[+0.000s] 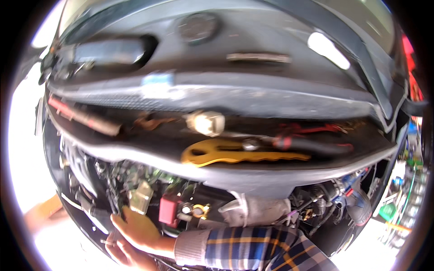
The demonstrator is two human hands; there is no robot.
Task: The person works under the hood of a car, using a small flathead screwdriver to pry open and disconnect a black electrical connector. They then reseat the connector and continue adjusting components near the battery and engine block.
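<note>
My right hand [138, 230], in a plaid sleeve, reaches leftward over the engine bay beside dark hoses [110, 194]; its fingertips are blurred against the dark parts. Just below it, my left hand [129, 255] has curled fingers at a thin metal piece [107, 242], which it seems to grip. A pale translucent part [140, 196], a red block [168, 211] and a brass-coloured fitting [199, 211] lie right of and above my hands.
The cowl trough [226, 174] holds a yellow tool [212, 153], red-black pliers [325, 147], a red tube [83, 115] and a cream plastic part [205, 122]. A blurred bare forearm [43, 214] shows at the left edge. Cluttered shelving [402, 189] stands at the right.
</note>
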